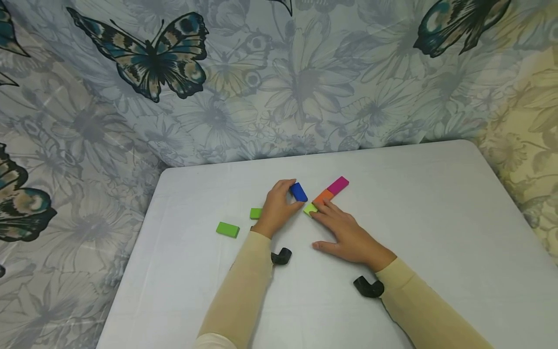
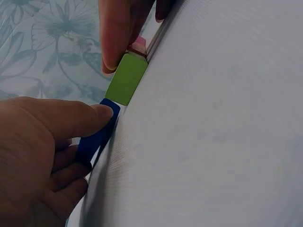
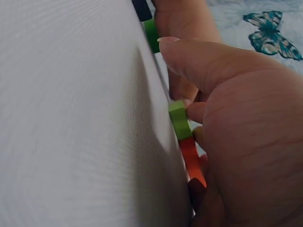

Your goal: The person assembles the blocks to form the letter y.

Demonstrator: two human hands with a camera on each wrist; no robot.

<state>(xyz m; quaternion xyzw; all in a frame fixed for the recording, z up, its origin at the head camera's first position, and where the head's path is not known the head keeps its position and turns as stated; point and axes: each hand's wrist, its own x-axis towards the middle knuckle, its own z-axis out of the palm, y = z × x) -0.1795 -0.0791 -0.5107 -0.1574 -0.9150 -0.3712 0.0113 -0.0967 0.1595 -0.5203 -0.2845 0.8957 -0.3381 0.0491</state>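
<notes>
My left hand (image 1: 277,208) pinches a blue block (image 1: 299,192) between thumb and fingers, low over the white table. In the left wrist view, the blue block's (image 2: 102,130) near corner is right at the end of a lime green block (image 2: 128,79). That lime block (image 1: 310,209) forms a slanting row with an orange block (image 1: 323,196) and a magenta block (image 1: 338,185). Fingertips of my right hand (image 1: 346,237) rest on the lime and orange blocks, fingers extended, its thumb held apart. Those fingers partly cover both blocks.
Two more green blocks lie to the left: one (image 1: 228,230) in the open, another (image 1: 255,213) partly behind the left wrist. The white-covered table (image 1: 436,218) reaches back to a butterfly-and-flower patterned cloth (image 1: 301,87). Black wrist devices (image 1: 368,287) stick out from both sleeves.
</notes>
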